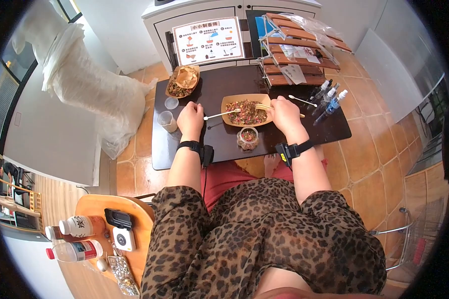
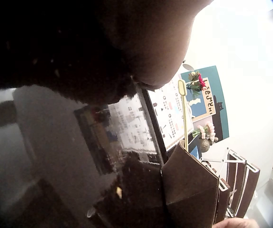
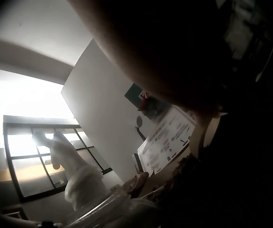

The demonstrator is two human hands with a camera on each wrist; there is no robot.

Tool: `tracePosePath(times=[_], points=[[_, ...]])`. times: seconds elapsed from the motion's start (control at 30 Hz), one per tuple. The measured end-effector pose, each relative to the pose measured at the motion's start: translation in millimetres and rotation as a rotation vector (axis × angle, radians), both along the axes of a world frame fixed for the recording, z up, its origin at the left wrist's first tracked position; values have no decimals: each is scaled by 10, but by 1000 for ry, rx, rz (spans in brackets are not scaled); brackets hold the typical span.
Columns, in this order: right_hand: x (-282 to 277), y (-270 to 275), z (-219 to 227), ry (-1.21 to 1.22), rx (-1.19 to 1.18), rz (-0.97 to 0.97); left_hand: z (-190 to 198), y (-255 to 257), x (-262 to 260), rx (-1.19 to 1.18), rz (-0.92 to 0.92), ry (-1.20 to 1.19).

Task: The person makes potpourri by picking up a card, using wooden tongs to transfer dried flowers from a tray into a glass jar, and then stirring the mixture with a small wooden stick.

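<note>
My left hand [image 1: 190, 119] rests on the dark table left of the cardboard tray [image 1: 226, 121], fingers loosely curled and nothing visible in them. Beside it, a small pale spoon [image 1: 219, 115] lies across the tray's left rim, one end sticking out towards the hand. In the left wrist view the same spoon [image 2: 184, 114] juts over the rim. At the tray's right side my right hand [image 1: 286, 115] grips a pale wooden utensil [image 1: 263, 106], its tip over the dried petals and herbs [image 1: 247, 115]. Much of both hands is dark in the wrist views.
A small jar of petals [image 1: 248, 138] stands before the tray. Leftward are a clear cup [image 1: 167, 121] and another filled tray [image 1: 197, 79]. Rightward lie a second spoon [image 1: 302, 101] and several spray bottles [image 1: 329, 104]. An instruction sheet [image 1: 208, 40] and a wooden rack [image 1: 297, 74] stand behind.
</note>
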State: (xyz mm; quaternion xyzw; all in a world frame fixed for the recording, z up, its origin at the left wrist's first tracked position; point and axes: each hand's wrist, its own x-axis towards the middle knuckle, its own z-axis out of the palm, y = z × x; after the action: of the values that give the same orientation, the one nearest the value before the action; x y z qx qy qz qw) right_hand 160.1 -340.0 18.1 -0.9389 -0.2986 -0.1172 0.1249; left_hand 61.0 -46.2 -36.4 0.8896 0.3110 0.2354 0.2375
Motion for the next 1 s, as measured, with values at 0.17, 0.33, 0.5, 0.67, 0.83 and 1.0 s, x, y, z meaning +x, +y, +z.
tracePosePath(times=[0.17, 0.33, 0.5, 0.67, 0.83, 1.0], points=[[10, -41, 77, 12, 62, -8, -18, 7, 1, 7, -2, -10], [-64, -57, 353, 142, 158, 0, -10, 4, 0, 16, -1, 0], [-156, -113, 682, 305, 156, 119, -27, 20, 5, 17, -6, 2], [-251, -124, 798, 409, 97, 256, -14, 9, 4, 6, 5, 15], [-301, -101, 784, 479, -43, 328, -19, 10, 9, 8, 6, 18], [-266, -130, 753, 522, -73, 273, 0, 3, 2, 10, 7, 14]])
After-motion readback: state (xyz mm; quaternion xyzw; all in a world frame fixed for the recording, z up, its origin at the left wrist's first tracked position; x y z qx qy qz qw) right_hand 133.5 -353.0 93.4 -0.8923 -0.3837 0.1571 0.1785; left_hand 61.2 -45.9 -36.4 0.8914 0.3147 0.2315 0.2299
